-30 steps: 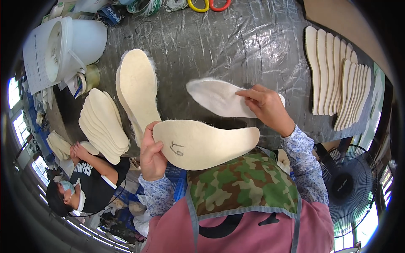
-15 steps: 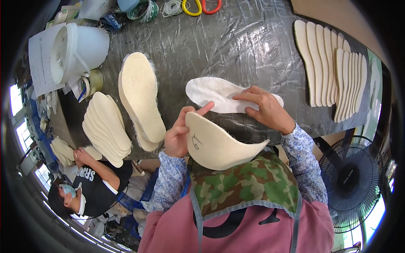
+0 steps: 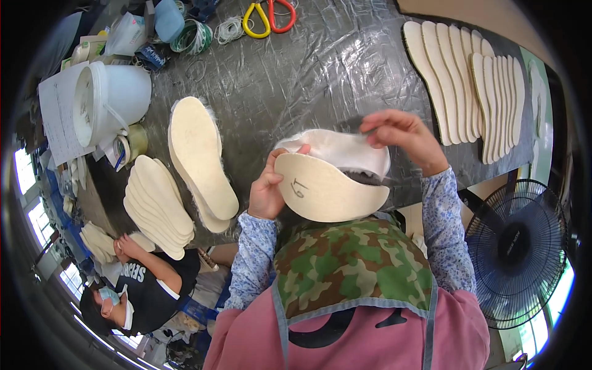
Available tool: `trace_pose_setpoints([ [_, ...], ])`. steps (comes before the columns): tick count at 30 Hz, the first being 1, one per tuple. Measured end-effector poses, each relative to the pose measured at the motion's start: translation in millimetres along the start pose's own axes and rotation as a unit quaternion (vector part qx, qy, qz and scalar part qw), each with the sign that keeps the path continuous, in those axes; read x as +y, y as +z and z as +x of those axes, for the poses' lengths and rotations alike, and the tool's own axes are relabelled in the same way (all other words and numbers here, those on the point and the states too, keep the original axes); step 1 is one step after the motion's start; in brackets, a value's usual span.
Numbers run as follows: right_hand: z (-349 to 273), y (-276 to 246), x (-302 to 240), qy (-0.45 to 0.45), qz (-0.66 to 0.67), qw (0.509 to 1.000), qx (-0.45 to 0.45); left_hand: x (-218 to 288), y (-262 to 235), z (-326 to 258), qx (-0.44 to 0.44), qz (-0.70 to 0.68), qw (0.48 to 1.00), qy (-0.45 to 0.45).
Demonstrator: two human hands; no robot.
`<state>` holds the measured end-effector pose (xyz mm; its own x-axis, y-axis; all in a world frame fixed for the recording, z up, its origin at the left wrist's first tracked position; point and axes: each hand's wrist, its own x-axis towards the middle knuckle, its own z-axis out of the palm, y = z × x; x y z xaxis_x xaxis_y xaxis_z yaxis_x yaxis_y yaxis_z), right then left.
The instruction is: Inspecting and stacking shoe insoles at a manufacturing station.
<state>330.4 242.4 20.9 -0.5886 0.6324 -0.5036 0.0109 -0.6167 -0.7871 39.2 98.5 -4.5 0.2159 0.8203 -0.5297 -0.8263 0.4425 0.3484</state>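
Note:
My left hand (image 3: 266,192) is closed on the edge of a cream insole (image 3: 333,194), which bows toward my apron and carries a handwritten mark. One left finger reaches past its edge onto a white insole (image 3: 327,145) with fuzzy edges. That white piece curls up just behind the cream one, and grey fuzz shows under its right end. My right hand (image 3: 401,137) is lifted above the white insole's right end, with fingers curled and tips close together. A blurred dark smear sits at the fingertips; I cannot tell what it is.
Left of my hands lie a fuzzy-edged insole pair (image 3: 200,160) and a fanned insole stack (image 3: 157,203). More insoles (image 3: 444,80) fan out at far right. A white bucket (image 3: 114,102), scissors (image 3: 265,18) and a fan (image 3: 517,246) surround the table. A masked person (image 3: 148,277) works at left.
The white insole lay flat under my right hand and is now curled up beside the cream insole. My right hand has risen off it. The cream insole has moved up slightly.

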Motion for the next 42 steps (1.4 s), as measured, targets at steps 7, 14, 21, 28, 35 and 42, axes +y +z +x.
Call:
trace_pose_setpoints([
  [7,-41,-51,4,-0.044,-0.07,0.97,0.23,0,-2,-8,0.006,0.003,1.0,0.01],
  [14,-48,-40,62,0.014,-0.181,0.939,0.293,2,4,-8,-0.006,0.008,1.0,0.017],
  [21,-45,-40,71,-0.007,-0.096,0.949,0.3,12,-24,-32,0.077,0.029,0.992,0.096],
  [28,-44,-38,72,-0.014,-0.079,0.949,0.304,35,-53,-73,0.116,-0.041,0.982,0.146],
  [35,-53,-29,69,-0.002,-0.041,0.956,0.289,29,-5,-84,0.005,-0.098,0.988,0.117],
  [42,-57,-22,84,-0.11,-0.053,0.872,0.474,29,10,-82,-0.01,-0.081,0.988,0.133],
])
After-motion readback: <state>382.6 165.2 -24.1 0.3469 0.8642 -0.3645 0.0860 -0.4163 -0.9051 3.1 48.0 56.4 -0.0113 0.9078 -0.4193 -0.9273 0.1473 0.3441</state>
